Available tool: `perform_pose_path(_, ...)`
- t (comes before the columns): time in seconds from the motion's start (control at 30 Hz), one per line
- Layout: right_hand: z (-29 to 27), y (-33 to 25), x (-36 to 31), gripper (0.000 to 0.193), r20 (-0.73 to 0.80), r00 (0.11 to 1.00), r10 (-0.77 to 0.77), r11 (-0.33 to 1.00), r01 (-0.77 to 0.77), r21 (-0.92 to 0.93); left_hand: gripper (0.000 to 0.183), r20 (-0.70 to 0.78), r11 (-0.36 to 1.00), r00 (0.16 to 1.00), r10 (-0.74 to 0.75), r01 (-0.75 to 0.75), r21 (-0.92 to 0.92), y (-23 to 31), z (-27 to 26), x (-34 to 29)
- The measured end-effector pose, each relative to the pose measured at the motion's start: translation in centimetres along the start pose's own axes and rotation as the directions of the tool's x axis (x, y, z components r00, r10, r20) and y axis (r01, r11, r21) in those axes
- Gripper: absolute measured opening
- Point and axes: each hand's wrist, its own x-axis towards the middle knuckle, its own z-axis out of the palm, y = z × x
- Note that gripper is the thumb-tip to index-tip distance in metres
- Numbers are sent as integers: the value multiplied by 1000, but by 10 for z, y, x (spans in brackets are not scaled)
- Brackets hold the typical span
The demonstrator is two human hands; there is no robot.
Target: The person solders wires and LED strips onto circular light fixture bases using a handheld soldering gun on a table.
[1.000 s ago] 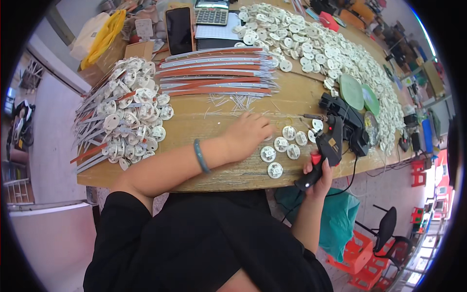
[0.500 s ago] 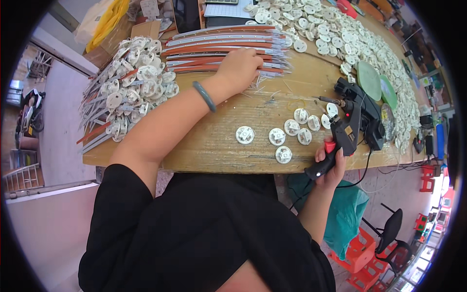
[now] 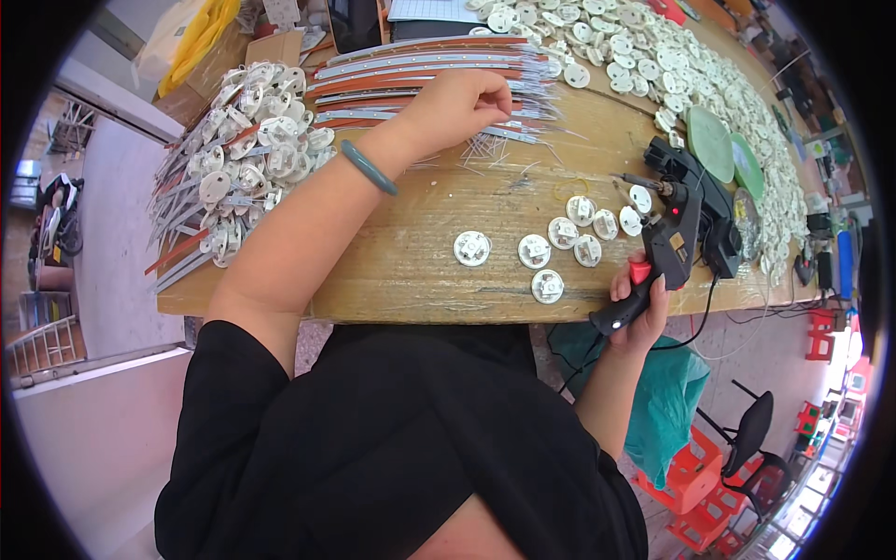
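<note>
My left hand point(image 3: 463, 107), a grey-green bangle point(image 3: 368, 168) on its wrist, hovers over the wire ends of a bundle of grey and orange-brown LED strips point(image 3: 411, 63). Its fingers are curled with thumb and forefinger together; whatever they pinch is too small to make out. At the table's front edge my right hand point(image 3: 642, 313) grips the black handle of a soldering gun point(image 3: 667, 247) with a red trigger. The tip of the gun points up and left. Several round white discs point(image 3: 547, 287) with small parts on them lie left of the gun.
A heap of white discs joined to strips point(image 3: 252, 154) covers the table's left end. Many loose white discs point(image 3: 653, 65) spread over the back right. Green dishes point(image 3: 709, 145) stand behind the gun's black stand point(image 3: 719, 215). A cable point(image 3: 707, 313) hangs off the front edge.
My left hand has lifted slightly off the strips, and its fingers have curled closer together. The right hand still holds the soldering gun in nearly the same place.
</note>
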Motion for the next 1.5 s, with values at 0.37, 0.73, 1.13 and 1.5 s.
perform_pose_path(0.37, -20, 1, 1, 44, 28, 1000, -3, 980, -3, 198, 26, -3, 804, 882, 471, -427, 414, 117, -3, -72)
perform_pose_path(0.73, 3, -1, -2, 43, -46, 997, -59, 998, 60, 8, 22, 136, 882, 977, -166, 85, 463, 108, 13, -135)
perform_pose_path(1.13, 121, 19, -32, 53, 11, 990, 139, 933, -127, -336, 12, 147, 986, 981, -127, 109, 126, 122, -6, -152)
perform_pose_path(1.5, 141, 39, -36, 45, 102, 986, 129, 909, -77, -409, 15, 126, 984, 987, -103, 120, -134, 116, -6, -151)
